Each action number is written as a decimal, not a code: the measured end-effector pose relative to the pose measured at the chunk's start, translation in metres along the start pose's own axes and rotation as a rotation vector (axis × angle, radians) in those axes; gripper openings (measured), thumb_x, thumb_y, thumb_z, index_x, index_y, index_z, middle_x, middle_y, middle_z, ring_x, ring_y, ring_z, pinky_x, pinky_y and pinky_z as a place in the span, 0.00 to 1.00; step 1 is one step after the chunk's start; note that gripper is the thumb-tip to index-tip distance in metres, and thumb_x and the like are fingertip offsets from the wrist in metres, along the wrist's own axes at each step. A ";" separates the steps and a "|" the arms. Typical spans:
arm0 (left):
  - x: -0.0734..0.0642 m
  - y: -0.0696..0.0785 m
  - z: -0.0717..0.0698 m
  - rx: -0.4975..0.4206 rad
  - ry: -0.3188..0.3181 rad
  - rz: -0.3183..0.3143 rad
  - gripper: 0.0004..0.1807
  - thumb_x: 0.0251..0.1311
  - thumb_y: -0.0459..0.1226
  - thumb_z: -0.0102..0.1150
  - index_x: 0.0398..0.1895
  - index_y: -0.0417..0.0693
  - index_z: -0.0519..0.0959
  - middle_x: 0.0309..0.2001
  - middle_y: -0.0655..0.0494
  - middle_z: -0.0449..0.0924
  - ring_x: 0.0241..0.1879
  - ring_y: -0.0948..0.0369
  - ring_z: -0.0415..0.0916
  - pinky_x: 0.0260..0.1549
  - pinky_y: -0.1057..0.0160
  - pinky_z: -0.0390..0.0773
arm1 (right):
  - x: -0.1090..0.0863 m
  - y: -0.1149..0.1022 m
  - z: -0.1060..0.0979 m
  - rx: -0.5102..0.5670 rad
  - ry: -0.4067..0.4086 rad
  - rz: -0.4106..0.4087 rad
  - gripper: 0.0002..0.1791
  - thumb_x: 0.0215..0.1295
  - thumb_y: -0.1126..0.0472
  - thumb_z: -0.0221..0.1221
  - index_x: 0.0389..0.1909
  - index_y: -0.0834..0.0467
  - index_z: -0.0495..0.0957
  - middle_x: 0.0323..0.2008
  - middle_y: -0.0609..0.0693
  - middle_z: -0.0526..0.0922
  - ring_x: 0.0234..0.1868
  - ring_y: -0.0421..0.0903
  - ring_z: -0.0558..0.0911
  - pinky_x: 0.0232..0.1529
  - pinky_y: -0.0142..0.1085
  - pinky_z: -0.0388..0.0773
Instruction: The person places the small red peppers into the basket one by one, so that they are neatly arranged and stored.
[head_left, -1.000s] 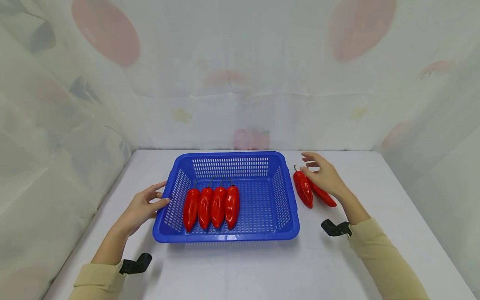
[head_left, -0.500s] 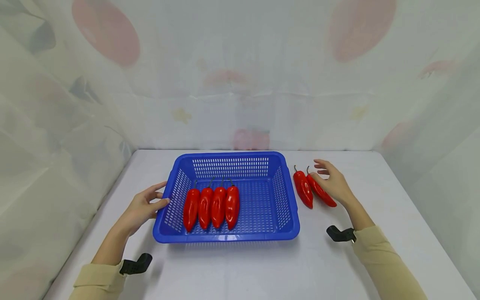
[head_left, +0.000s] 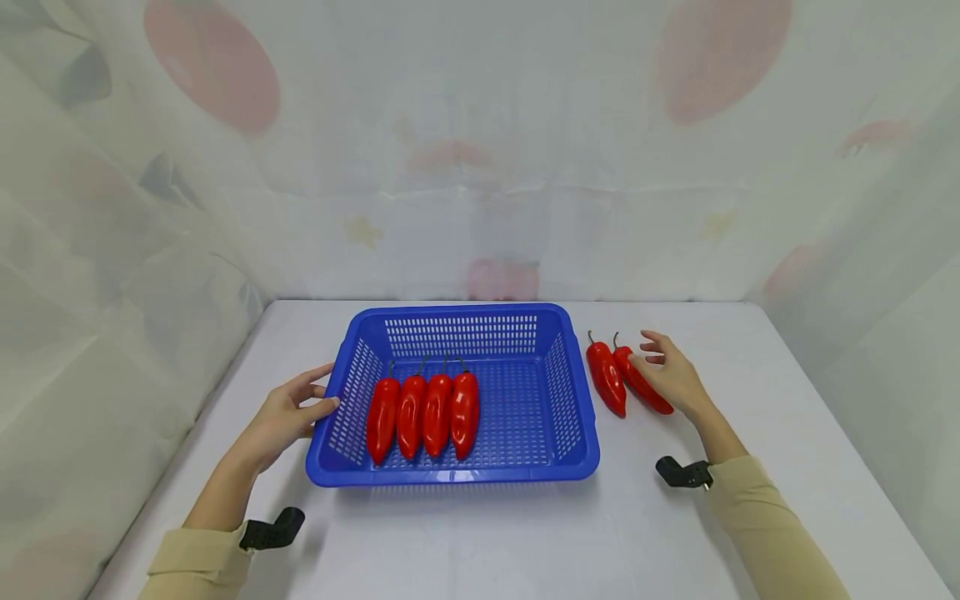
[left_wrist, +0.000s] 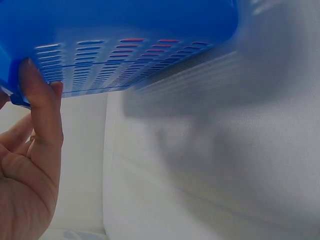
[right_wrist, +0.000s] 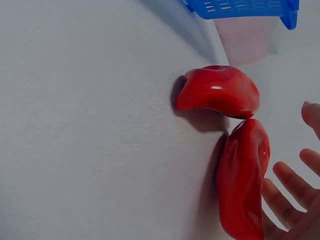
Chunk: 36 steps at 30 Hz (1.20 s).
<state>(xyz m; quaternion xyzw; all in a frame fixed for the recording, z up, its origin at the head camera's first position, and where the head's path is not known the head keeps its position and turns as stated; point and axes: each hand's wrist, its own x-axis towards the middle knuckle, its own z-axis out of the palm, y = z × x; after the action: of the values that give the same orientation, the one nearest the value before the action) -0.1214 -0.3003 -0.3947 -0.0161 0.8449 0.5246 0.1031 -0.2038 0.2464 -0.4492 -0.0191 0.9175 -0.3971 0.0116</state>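
A blue plastic basket (head_left: 517,475) holds several glossy red chili peppers (head_left: 437,417), laid side by side in its left half with stems pointing away. At its left rim, my left hand (head_left: 279,417) grips the edge; the left wrist view has that hand's fingers (left_wrist: 42,105) against the slotted wall. Two more chili peppers lie on the table to the basket's right: one nearer it (head_left: 605,379), the other slanted (head_left: 637,383). My right hand (head_left: 671,379) hovers at the slanted pepper with fingers spread and relaxed, its thumb overlapping the pepper's upper part, holding nothing.
White table (head_left: 465,542) carries the basket and the loose peppers. Patterned pale sheets (head_left: 480,167) hang behind and along both sides. Black wrist cameras (head_left: 272,529) stick out from both sleeves.
My right hand has moved right and a little toward me, away from the nearer loose pepper, uncovering the slanted pepper's stem. Left hand, basket and peppers have stayed put.
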 end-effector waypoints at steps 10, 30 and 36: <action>0.000 0.000 0.000 0.004 0.003 0.002 0.37 0.52 0.47 0.56 0.65 0.56 0.53 0.44 0.40 0.67 0.34 0.52 0.77 0.30 0.57 0.79 | 0.001 0.010 0.006 -0.012 -0.058 0.050 0.37 0.58 0.41 0.49 0.64 0.56 0.52 0.55 0.63 0.65 0.53 0.60 0.67 0.46 0.52 0.71; 0.000 0.001 -0.002 -0.003 -0.008 0.017 0.37 0.53 0.46 0.55 0.65 0.54 0.53 0.45 0.40 0.69 0.34 0.54 0.78 0.31 0.56 0.79 | 0.001 0.007 0.013 -0.130 -0.086 0.029 0.34 0.58 0.47 0.52 0.61 0.62 0.56 0.50 0.65 0.68 0.48 0.59 0.69 0.44 0.51 0.71; 0.000 0.001 -0.002 -0.008 -0.009 0.014 0.36 0.53 0.45 0.56 0.65 0.54 0.53 0.44 0.39 0.68 0.34 0.53 0.77 0.31 0.54 0.78 | 0.000 0.006 0.014 -0.145 -0.077 0.036 0.32 0.59 0.50 0.52 0.61 0.61 0.57 0.49 0.64 0.69 0.47 0.59 0.70 0.44 0.51 0.72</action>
<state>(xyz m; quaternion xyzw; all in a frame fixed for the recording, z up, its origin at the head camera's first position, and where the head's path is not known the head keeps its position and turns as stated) -0.1217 -0.3019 -0.3925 -0.0082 0.8425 0.5287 0.1029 -0.2037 0.2406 -0.4631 -0.0185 0.9429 -0.3285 0.0525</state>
